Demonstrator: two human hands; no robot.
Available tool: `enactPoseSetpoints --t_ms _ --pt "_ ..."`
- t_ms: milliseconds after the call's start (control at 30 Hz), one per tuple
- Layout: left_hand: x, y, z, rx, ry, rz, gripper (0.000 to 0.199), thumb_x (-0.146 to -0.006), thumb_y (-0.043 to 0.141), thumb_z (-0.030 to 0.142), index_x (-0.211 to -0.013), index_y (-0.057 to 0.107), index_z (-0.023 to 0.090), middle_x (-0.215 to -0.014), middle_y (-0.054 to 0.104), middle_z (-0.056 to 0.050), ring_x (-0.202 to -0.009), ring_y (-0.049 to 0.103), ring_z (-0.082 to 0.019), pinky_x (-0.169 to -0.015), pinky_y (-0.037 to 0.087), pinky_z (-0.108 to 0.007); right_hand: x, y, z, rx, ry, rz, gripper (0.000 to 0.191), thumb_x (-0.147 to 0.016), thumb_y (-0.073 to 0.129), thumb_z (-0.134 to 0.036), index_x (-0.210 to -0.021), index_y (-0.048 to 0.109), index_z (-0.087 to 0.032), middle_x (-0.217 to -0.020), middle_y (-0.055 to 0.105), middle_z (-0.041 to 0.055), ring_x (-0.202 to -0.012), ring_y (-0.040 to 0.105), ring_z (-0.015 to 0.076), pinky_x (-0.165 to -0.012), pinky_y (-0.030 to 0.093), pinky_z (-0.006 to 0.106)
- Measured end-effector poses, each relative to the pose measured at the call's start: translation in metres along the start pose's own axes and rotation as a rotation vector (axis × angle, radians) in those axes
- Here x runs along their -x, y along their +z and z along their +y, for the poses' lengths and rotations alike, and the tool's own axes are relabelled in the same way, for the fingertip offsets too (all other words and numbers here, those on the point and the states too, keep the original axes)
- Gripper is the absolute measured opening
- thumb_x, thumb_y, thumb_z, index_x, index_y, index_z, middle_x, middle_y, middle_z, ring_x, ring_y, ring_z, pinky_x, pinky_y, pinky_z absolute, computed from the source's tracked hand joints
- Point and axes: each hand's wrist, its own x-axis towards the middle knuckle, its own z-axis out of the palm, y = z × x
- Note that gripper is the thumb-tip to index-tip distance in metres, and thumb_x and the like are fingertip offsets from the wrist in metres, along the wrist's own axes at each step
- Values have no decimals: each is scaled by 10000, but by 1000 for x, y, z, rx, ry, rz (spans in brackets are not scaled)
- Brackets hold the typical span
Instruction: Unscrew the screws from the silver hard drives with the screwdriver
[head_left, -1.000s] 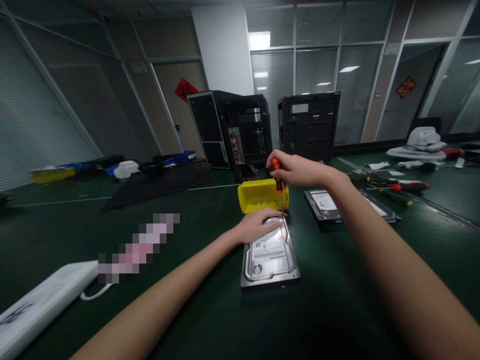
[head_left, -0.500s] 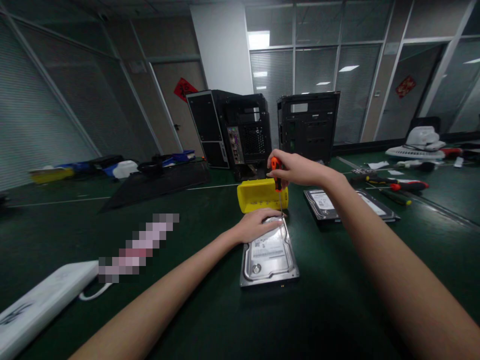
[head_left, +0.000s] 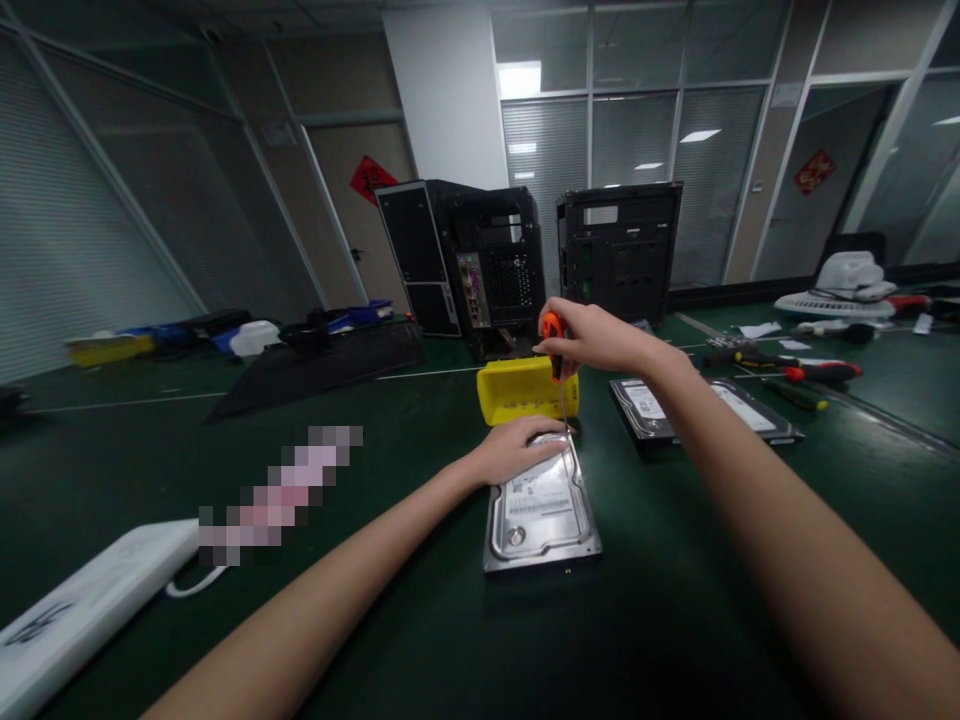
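Observation:
A silver hard drive point(head_left: 541, 510) with a white label lies flat on the dark green table. My left hand point(head_left: 519, 450) grips its far end, the thumb across the top and the fingers along the far edge. Above that end, my right hand point(head_left: 574, 330) is closed round the orange and black handle of a screwdriver point(head_left: 554, 345). The shaft points down, and its tip meets the drive's far right corner. Whether a screw sits under the tip is too small to tell. Just behind the drive, a yellow bin point(head_left: 517, 385) lies with its opening towards me.
More hard drives point(head_left: 641, 405) lie to the right, partly behind my right forearm. Pliers point(head_left: 821, 371) and other hand tools are further right. Two black computer cases point(head_left: 420, 255) stand at the back. A white power strip or box point(head_left: 97, 580) is at the near left, a black mat point(head_left: 322, 370) beyond.

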Motion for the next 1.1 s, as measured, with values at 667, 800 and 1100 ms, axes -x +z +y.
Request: enactPoseSetpoints --t_ms 667,800,1100 --pt "1 -1 3 -8 6 -5 394 -898 389 462 -1175 541 225 -1208 560 -44 -1099 509 -209 -923 384 -339 -1 3 3 -60 114 45 255 -809 480 -414 -897 438 -178 -702 601 46 -560 647 174 -490 539 289" --pt "0 -1 2 -10 19 -4 397 -900 386 459 -1173 545 217 -1204 564 -46 -1095 513 -210 -929 378 -339 -3 3 0 -127 178 32 192 -867 355 -308 -979 442 -178 -723 602 54 -524 637 161 -473 535 299" --pt "2 1 -1 -29 -50 34 499 -872 398 528 -1262 462 223 -1265 521 -62 -1128 496 -236 -926 386 -366 -5 0 1 -259 106 -22 247 -786 520 -395 -819 476 -154 -708 608 53 -503 625 137 -491 540 277"
